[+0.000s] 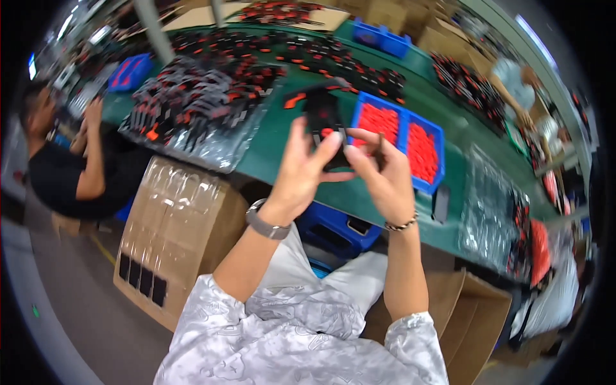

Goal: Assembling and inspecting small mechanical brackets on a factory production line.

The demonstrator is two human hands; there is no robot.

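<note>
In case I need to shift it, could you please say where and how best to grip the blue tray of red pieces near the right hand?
Probably the right outer wall of the blue tray, from the right: its raised rim is exposed there, while the right hand overlaps its left compartment in view.

Held black part point(324, 110): plastic, mostly matt. Red pieces point(422, 154): plastic. Two-part blue bin point(403, 131): smooth plastic. Green worktop point(262, 157): smooth, faint sheen. Carton point(173, 221): cardboard, glossy clear tape. Sheeting point(482, 205): clear plastic, wrinkled, glossy. Shirt point(298, 359): satiny cloth. Watch band point(268, 227): metal-looking.
</note>
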